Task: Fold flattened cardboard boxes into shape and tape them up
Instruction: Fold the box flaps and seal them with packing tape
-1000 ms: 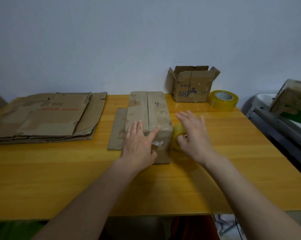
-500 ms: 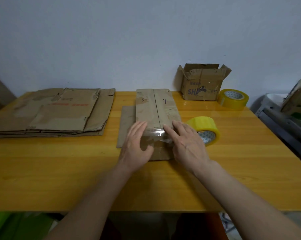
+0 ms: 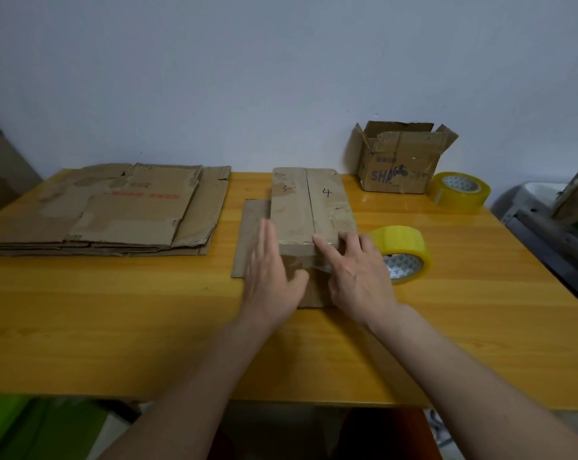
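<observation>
Slid leftward, flat left hand [image 3: 270, 280] flanks box [image 3: 309, 210]; flat right hand [image 3: 357, 273] presses tape.

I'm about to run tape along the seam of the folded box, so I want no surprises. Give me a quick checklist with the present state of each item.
1. Top flaps of the box closed and meeting at the centre seam: ok.
2. Tape strip stuck flat over the near edge: cannot tell, it looks wrinkled.
3. Left hand steadies the box, fingers straight against its left side: ok.
4. Right hand presses the near edge, fingers flat: ok.
5. Tape roll close by, just right of the right hand: ok.
6. Seam taped along its full length: not ok, most looks bare.
</observation>
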Motion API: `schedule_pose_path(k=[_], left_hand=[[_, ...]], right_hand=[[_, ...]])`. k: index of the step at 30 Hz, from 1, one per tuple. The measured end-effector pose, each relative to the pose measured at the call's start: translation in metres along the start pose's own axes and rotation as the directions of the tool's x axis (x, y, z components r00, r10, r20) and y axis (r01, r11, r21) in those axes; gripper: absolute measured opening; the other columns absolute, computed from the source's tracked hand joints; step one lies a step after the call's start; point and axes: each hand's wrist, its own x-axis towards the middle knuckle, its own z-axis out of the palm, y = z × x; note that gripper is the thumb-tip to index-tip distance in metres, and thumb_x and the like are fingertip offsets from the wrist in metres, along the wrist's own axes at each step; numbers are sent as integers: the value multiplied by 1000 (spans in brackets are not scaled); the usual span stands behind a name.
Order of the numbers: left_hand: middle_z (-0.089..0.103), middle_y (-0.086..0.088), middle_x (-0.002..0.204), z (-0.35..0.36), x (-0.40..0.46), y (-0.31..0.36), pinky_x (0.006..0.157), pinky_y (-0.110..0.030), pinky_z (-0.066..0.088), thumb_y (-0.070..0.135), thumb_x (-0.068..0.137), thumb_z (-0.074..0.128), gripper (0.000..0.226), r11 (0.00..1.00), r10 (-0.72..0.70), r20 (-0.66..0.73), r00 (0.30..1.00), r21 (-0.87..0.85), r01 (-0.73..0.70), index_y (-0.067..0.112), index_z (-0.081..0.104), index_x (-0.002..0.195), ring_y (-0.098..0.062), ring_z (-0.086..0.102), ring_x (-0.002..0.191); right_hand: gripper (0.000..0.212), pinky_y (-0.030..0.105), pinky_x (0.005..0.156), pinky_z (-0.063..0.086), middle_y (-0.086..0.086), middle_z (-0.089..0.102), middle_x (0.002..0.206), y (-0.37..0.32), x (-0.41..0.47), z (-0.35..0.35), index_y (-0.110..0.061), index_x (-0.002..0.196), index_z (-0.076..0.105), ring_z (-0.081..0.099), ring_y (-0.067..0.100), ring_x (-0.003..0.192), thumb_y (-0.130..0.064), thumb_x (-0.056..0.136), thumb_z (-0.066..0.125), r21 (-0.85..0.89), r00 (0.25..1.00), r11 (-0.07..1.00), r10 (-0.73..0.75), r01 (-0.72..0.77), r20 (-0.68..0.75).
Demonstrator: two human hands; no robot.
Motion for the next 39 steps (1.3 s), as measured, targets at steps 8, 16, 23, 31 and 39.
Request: schedule_pose_path(k=[8, 16, 23, 31, 39], left_hand=[[-3, 0, 162, -4, 14, -7, 111, -35, -14, 41, 88, 55, 87, 815, 192, 176, 965, 520, -257, 28, -1, 152, -18, -9, 147], [63, -5, 117, -28, 42, 18, 119, -42, 8, 55, 96, 20, 59, 753, 54, 99, 994, 650, -105, 14, 55, 118, -23, 54, 118], [29, -26, 151, 3, 60, 62, 115, -61, 9, 82, 82, 14, 92, 617, -236, 175, 956, 787, 8, 21, 27, 150, -45, 21, 140], [16, -24, 157, 0, 44, 53, 118, -55, 1, 86, 79, 15, 93, 654, -153, 251, 956, 751, -92, 30, 18, 153, -43, 8, 145], [15, -21, 158, -17, 60, 50, 118, -48, 2, 85, 78, 23, 89, 691, -79, 428, 900, 674, -260, 37, 16, 152, -38, 10, 145]], right_hand=[[79, 39, 113, 25, 3, 32, 150, 64, 8, -40, -34, 148, 25, 27, 25, 138, -39, 82, 67, 158, 979, 976, 121, -147, 165], [69, 26, 88, 45, -12, 50, 115, 76, -13, -37, -29, 135, 47, 49, 15, 114, -12, 76, 78, 773, 968, 589, 65, -234, 243], [62, 23, 80, 55, -12, 55, 115, 72, -12, -44, -32, 126, 52, 58, 8, 100, -8, 75, 78, 855, 968, 476, -28, -206, 249], [52, 25, 79, 56, -2, 71, 104, 89, -2, -68, -23, 120, 61, 68, 11, 95, -11, 73, 79, 833, 861, 443, -218, -331, 458], [55, 43, 83, 57, 7, 66, 106, 75, -10, -59, -16, 107, 58, 68, 20, 94, -33, 62, 86, 761, 796, 471, -179, -446, 578]])
